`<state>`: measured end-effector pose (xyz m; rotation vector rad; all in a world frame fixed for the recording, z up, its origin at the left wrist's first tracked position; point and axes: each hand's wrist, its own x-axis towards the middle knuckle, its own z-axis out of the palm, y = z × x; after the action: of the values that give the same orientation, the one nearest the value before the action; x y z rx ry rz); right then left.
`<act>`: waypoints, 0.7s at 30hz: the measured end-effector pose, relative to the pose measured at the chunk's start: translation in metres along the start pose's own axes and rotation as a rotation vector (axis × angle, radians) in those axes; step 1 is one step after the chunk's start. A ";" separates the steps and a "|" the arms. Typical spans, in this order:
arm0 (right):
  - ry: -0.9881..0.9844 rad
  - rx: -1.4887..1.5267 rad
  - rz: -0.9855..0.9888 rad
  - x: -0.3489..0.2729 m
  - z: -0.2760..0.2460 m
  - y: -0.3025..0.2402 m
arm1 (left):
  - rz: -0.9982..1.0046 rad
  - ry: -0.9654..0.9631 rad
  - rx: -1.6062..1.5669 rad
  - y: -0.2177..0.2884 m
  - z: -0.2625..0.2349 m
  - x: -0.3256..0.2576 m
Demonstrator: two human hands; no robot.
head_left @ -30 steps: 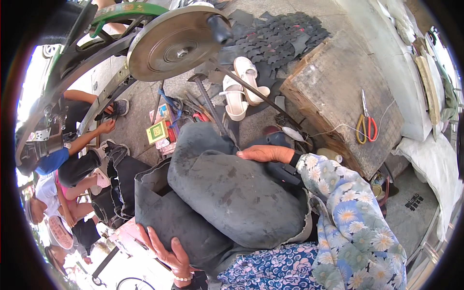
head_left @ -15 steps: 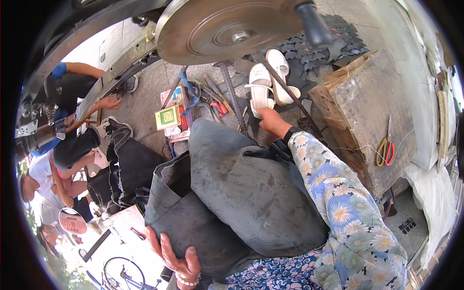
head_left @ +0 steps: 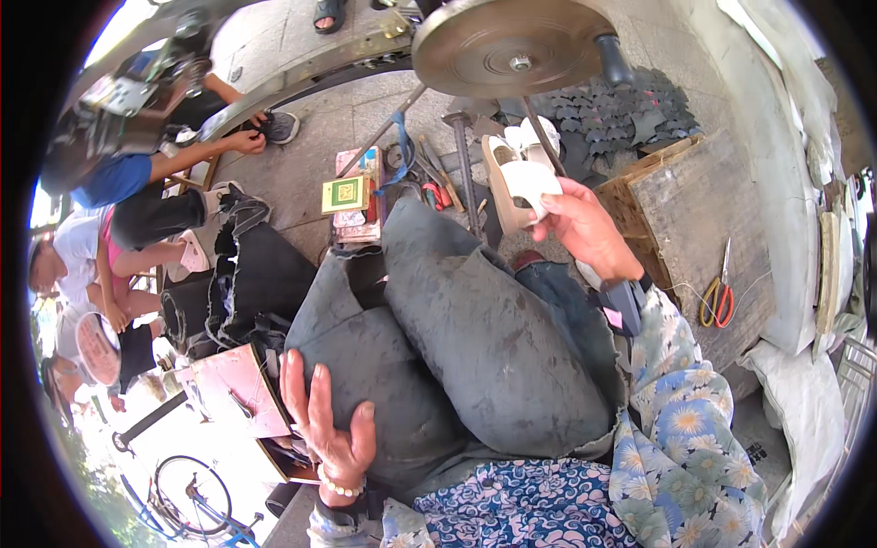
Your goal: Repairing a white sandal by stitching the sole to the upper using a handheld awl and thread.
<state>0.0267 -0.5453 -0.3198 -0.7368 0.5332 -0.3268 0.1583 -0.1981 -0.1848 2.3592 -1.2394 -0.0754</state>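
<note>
Dark grey cover: the worn, stained cover (head_left: 493, 338) lies over the lap, filling the centre of the frame.
Wooden box: the box (head_left: 703, 215) stands right of centre in the frame.
Metal wheel: the wheel (head_left: 475, 55), with its dark crank handle, hangs across the top.
White shoe: the shoe (head_left: 528, 178) is just above centre, tilted, its beige sole turned left. Half a second ago it stood on the ground with fingers at its heel; now it is lifted, so it can be turned freely.
Second shoe: its mate (head_left: 537, 135) is behind it, partly hidden.
Right grip: this hand (head_left: 589, 230) is closed on the white shoe's lower right edge, thumb and fingers pinching.
Left grip: this hand (head_left: 333, 443), lower left of centre, is spread wide, grasping nothing, beside the cover; contact is unclear.
Scissors: the pair (head_left: 720, 297) lies on the box.
</note>
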 end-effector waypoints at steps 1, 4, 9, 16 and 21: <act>-0.013 -0.007 -0.010 -0.013 0.010 -0.007 | 0.023 -0.003 -0.010 0.000 0.001 0.001; -0.088 -0.128 -0.093 -0.046 0.032 -0.023 | 0.076 0.045 -0.046 -0.003 0.007 0.001; -0.166 -0.315 -0.142 -0.084 0.060 -0.038 | 0.131 0.104 -0.059 -0.002 0.011 -0.002; -0.025 -0.604 -0.133 -0.094 0.056 -0.043 | 0.167 0.150 -0.052 -0.006 0.015 -0.008; -0.027 -0.666 0.038 -0.084 0.017 -0.023 | 0.138 0.140 -0.028 -0.005 0.012 -0.011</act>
<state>-0.0346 -0.5128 -0.2641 -1.3700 0.6354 -0.0957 0.1526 -0.1918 -0.1998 2.2078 -1.3191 0.1152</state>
